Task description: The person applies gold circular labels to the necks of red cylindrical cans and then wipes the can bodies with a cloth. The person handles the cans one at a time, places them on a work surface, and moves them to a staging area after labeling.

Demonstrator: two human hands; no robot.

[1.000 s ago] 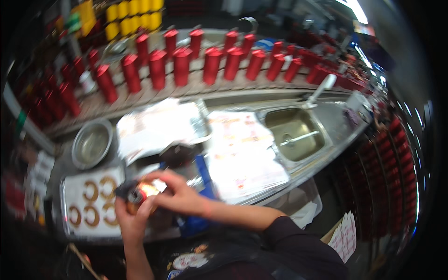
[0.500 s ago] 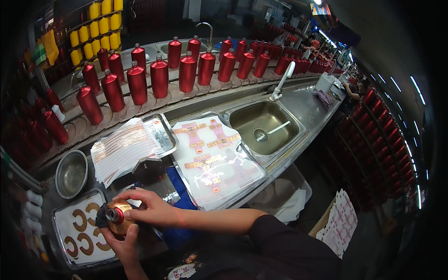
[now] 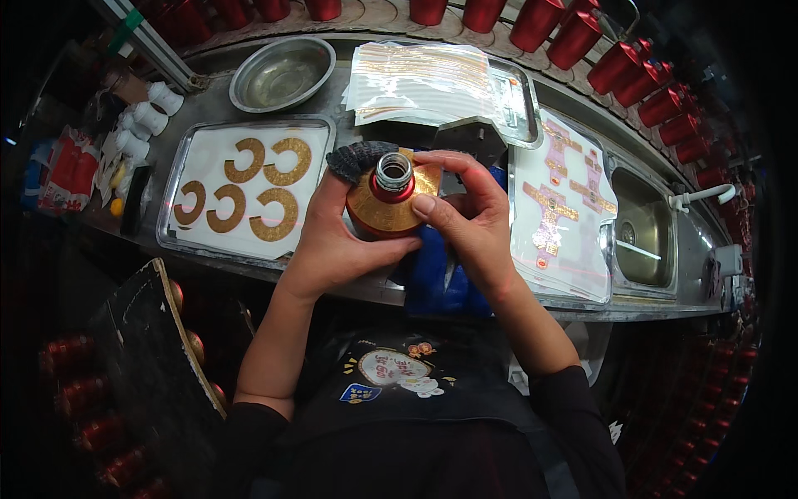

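Note:
A red bottle (image 3: 389,196) with a bare threaded glass neck points its mouth up at me. Around its shoulder lies a gold C-shaped decal (image 3: 372,211). My left hand (image 3: 322,243) is wrapped round the bottle's left side, a dark fabric sleeve (image 3: 356,158) covering a finger near the neck. From the right, the thumb and forefinger of my right hand (image 3: 475,218) press on the decal's right edge. To the left, a metal tray (image 3: 176,165) bears several similar gold decals (image 3: 278,214) on a white sheet. The bottle's lower body is hidden.
A metal bowl (image 3: 283,73) and a stack of decal sheets (image 3: 420,83) stand behind. At right are more printed sheets (image 3: 532,258) and a sink (image 3: 642,229) with a white tap (image 3: 702,196). Red bottles (image 3: 573,40) line the far conveyor. A blue cloth (image 3: 440,279) hangs at the front edge.
The view has swung left and downward, bringing the bottle and both hands to the middle. Both hands stay on the bottle; my right thumb still presses the gold decal.

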